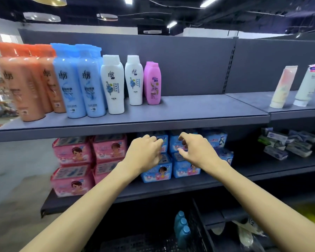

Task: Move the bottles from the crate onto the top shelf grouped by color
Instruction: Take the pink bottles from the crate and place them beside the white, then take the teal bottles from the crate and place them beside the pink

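Bottles of blue plastic w/ rounded caps [182, 228], three visible, stand upright in a row inside the black mesh crate [149, 241] at the bottom of the view, below the lower shelving. Up on the grey metal top shelf [198, 110] other bottles stand upright in colour groups, L to R: tall orange bottles [24, 88], tall light-blue bottles [71, 88], white bottles [113, 84], then small pink bottles [153, 84] lined front to back, each group just beside the next. The person's left hand [144, 151] & right hand [196, 150] reach fwd side by side, near each other but apart, below the top shelf's front edge & in front of the middle shelf. Left hand: back up, fingers loosely curled down, grasping nothing. Right hand: thumb & fingers curved apart, nothing between them, so released. Behind both hands sit stacked blue soft packs w/ a cartoon baby print [185, 170]; whether any fingertip touches them can't be told. To the L are stacked pink soft packs [73, 151] of the same kind. On the next shelf section to the R, a peach-and-cream squeeze tube [283, 86] & a white squeeze tube [308, 86] stand cap-down, leaning back. Below those lies a heap of small grey-white packets [287, 144].
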Tool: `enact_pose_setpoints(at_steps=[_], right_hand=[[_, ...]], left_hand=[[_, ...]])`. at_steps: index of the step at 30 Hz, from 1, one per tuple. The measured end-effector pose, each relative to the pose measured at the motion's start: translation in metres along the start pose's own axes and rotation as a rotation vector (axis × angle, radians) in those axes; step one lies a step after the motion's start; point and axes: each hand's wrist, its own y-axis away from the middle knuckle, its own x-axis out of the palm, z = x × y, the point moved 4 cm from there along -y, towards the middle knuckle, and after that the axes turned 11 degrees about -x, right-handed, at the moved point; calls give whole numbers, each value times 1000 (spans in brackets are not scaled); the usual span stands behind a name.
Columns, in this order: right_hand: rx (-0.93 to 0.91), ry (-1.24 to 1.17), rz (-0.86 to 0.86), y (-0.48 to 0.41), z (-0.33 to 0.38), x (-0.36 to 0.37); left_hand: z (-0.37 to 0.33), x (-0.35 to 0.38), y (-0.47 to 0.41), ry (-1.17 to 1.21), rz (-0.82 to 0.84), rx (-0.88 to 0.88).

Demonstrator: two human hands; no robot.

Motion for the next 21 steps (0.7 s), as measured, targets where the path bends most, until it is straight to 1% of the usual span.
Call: enact_pose_setpoints(at_steps=[7, 10, 13, 18, 21], right_hand=[[30, -27, 99, 15, -12, 39], [55, -55, 158, 30, -20, 66], [93, -78, 263, 57, -29, 105], [207, -145, 471, 107, -44, 178], [261, -179, 557, 129, -51, 210]], left_hand=[[-9, 37, 17, -9, 95, -16], [-18, 60, 32, 35, 175, -32], [-33, 92, 56, 75, 273, -39], [-61, 147, 100, 127, 467, -91], [-72, 172, 121, 164, 572, -138]])
